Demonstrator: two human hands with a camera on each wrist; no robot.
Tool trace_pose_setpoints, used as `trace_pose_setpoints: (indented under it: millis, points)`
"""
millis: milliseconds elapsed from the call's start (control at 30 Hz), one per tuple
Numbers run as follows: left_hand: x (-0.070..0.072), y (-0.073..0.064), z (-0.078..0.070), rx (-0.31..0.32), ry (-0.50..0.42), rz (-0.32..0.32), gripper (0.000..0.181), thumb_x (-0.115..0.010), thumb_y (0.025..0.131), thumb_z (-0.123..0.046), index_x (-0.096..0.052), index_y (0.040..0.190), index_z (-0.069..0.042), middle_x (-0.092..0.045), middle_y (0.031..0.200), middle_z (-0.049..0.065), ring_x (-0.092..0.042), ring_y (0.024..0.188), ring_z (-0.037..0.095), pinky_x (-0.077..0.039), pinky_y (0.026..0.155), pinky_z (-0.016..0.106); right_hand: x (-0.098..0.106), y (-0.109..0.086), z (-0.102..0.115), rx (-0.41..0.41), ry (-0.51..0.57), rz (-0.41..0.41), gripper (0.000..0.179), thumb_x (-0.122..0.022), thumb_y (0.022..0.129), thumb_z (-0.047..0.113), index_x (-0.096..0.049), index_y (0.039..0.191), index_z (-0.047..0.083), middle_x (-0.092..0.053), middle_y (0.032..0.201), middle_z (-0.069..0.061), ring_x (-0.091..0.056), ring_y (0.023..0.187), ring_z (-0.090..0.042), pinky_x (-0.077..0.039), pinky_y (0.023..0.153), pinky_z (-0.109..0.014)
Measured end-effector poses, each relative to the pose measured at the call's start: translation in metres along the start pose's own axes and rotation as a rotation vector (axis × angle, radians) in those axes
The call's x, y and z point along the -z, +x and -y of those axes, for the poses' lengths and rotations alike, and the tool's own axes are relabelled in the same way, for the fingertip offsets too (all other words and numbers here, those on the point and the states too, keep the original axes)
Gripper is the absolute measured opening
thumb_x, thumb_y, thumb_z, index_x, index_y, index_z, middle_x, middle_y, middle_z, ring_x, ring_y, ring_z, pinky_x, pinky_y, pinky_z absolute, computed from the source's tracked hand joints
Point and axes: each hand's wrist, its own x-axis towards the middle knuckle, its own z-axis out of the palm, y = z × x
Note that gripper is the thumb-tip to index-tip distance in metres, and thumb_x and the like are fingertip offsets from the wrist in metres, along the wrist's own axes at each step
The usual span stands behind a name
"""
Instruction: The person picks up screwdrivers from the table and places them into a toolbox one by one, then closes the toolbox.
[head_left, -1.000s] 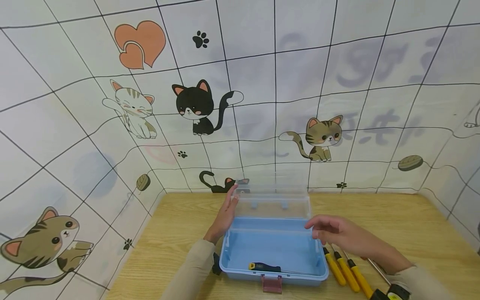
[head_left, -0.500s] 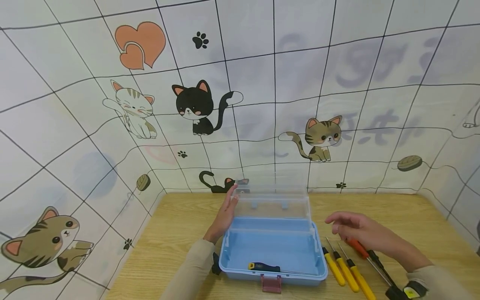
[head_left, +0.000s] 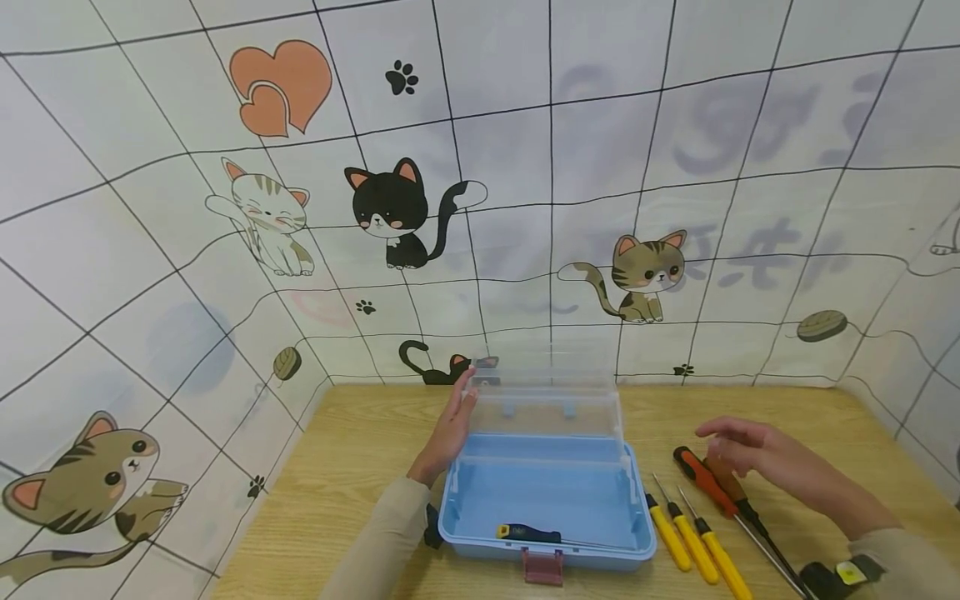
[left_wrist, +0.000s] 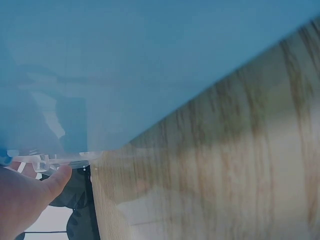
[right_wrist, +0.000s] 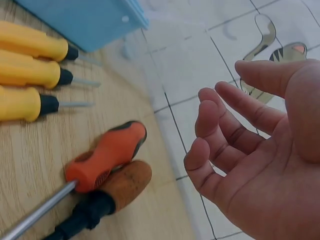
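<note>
A blue toolbox (head_left: 540,500) with its clear lid (head_left: 551,415) raised stands mid-table. One screwdriver with a black and yellow handle (head_left: 528,533) lies inside it. My left hand (head_left: 448,433) holds the lid by its left edge; in the left wrist view the thumb (left_wrist: 57,182) is at the clear plastic, with part of a finger behind it. Loosely curled and holding nothing, my right hand (right_wrist: 260,145) hovers by an orange and black screwdriver (right_wrist: 107,155) and a brown-handled tool (right_wrist: 132,185). In the head view it partly covers the brown handle.
Several yellow-handled screwdrivers (head_left: 693,546) lie side by side at the box's right. A pink latch (head_left: 543,568) hangs from the box front. Behind the wooden table (head_left: 360,467) rises a tiled-pattern wall (head_left: 517,167) with cartoon cats.
My right hand has moved right, away from the box and over the orange screwdriver, uncovering the yellow-handled ones. My left hand and the lid have stayed still.
</note>
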Motion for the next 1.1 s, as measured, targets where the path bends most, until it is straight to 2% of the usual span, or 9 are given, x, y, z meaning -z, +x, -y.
trace_pose_setpoints:
  millis: [33, 133, 267, 333, 367, 567, 700, 967, 1100]
  points:
    - [0.0, 0.0, 0.0, 0.0, -0.003, 0.001, 0.044, -0.025, 0.104, -0.035, -0.015, 0.146, -0.037, -0.005, 0.157, -0.003, -0.007, 0.143, 0.024, -0.01, 0.111, 0.057, 0.001, -0.001, -0.002, 0.002, -0.001, -0.008, 0.043, -0.045, 0.099, 0.032, -0.044, 0.131, 0.003, -0.055, 0.111, -0.02, -0.054, 0.086, -0.026, -0.048, 0.068, -0.035]
    - [-0.001, 0.005, 0.013, -0.016, -0.001, -0.018, 0.044, -0.026, 0.103, -0.038, -0.016, 0.146, -0.04, -0.005, 0.156, -0.006, -0.008, 0.143, 0.025, -0.011, 0.11, 0.058, 0.004, -0.003, -0.008, 0.003, -0.005, -0.035, 0.044, -0.044, 0.099, 0.033, -0.044, 0.131, 0.002, -0.055, 0.106, -0.018, -0.053, 0.081, -0.025, -0.047, 0.064, -0.032]
    - [-0.001, 0.006, 0.014, -0.018, 0.0, -0.02, 0.044, -0.027, 0.103, -0.037, -0.017, 0.145, -0.04, -0.006, 0.156, -0.006, -0.009, 0.143, 0.025, -0.011, 0.11, 0.058, 0.006, -0.004, -0.014, -0.008, -0.001, -0.052, 0.045, -0.043, 0.1, 0.033, -0.043, 0.131, 0.0, -0.055, 0.105, -0.018, -0.052, 0.079, -0.025, -0.046, 0.063, -0.031]
    - [0.0, 0.004, 0.007, -0.017, -0.003, -0.01, 0.044, -0.026, 0.104, -0.033, -0.016, 0.146, -0.037, -0.005, 0.157, -0.001, -0.007, 0.143, 0.028, -0.011, 0.109, 0.059, 0.007, -0.004, -0.018, -0.023, 0.002, -0.063, 0.047, -0.043, 0.1, 0.034, -0.043, 0.132, 0.0, -0.054, 0.106, -0.018, -0.051, 0.079, -0.025, -0.046, 0.063, -0.031]
    - [0.0, 0.003, 0.006, -0.008, -0.013, -0.008, 0.044, -0.026, 0.104, -0.034, -0.016, 0.146, -0.038, -0.005, 0.157, -0.003, -0.007, 0.143, 0.026, -0.009, 0.11, 0.058, 0.007, -0.004, -0.02, -0.031, 0.001, -0.07, 0.047, -0.043, 0.1, 0.035, -0.043, 0.132, 0.0, -0.054, 0.106, -0.018, -0.051, 0.079, -0.025, -0.046, 0.063, -0.031]
    - [-0.001, 0.011, 0.027, -0.009, 0.01, -0.045, 0.042, -0.027, 0.101, -0.046, -0.017, 0.142, -0.049, -0.007, 0.155, -0.011, -0.008, 0.143, 0.022, -0.009, 0.11, 0.058, 0.009, -0.002, -0.032, -0.069, -0.018, -0.092, 0.05, -0.042, 0.099, 0.037, -0.043, 0.132, -0.001, -0.055, 0.112, -0.018, -0.052, 0.082, -0.022, -0.046, 0.064, -0.031]
    - [-0.003, 0.013, 0.033, -0.023, 0.013, -0.06, 0.043, -0.027, 0.1, -0.049, -0.018, 0.141, -0.05, -0.007, 0.155, -0.013, -0.011, 0.142, 0.022, -0.012, 0.11, 0.057, 0.01, -0.002, -0.038, -0.084, -0.041, -0.091, 0.051, -0.042, 0.099, 0.038, -0.043, 0.133, 0.0, -0.055, 0.119, -0.019, -0.054, 0.087, -0.02, -0.047, 0.066, -0.032]
    - [-0.002, 0.012, 0.031, -0.003, -0.008, -0.038, 0.043, -0.027, 0.099, -0.05, -0.017, 0.141, -0.05, -0.006, 0.155, -0.013, -0.008, 0.142, 0.02, -0.009, 0.111, 0.057, 0.002, 0.002, -0.057, -0.113, -0.051, -0.136, 0.051, -0.047, 0.098, 0.037, -0.043, 0.133, 0.001, -0.052, 0.124, -0.021, -0.051, 0.087, -0.018, -0.047, 0.064, -0.03]
    - [-0.001, 0.007, 0.017, 0.001, -0.01, -0.018, 0.046, -0.027, 0.102, -0.041, -0.016, 0.146, -0.039, -0.006, 0.156, -0.004, -0.006, 0.143, 0.026, -0.008, 0.109, 0.059, -0.002, 0.004, -0.066, -0.138, -0.041, -0.145, 0.053, -0.049, 0.096, 0.038, -0.042, 0.134, 0.002, -0.053, 0.121, -0.02, -0.05, 0.086, -0.018, -0.047, 0.063, -0.031]
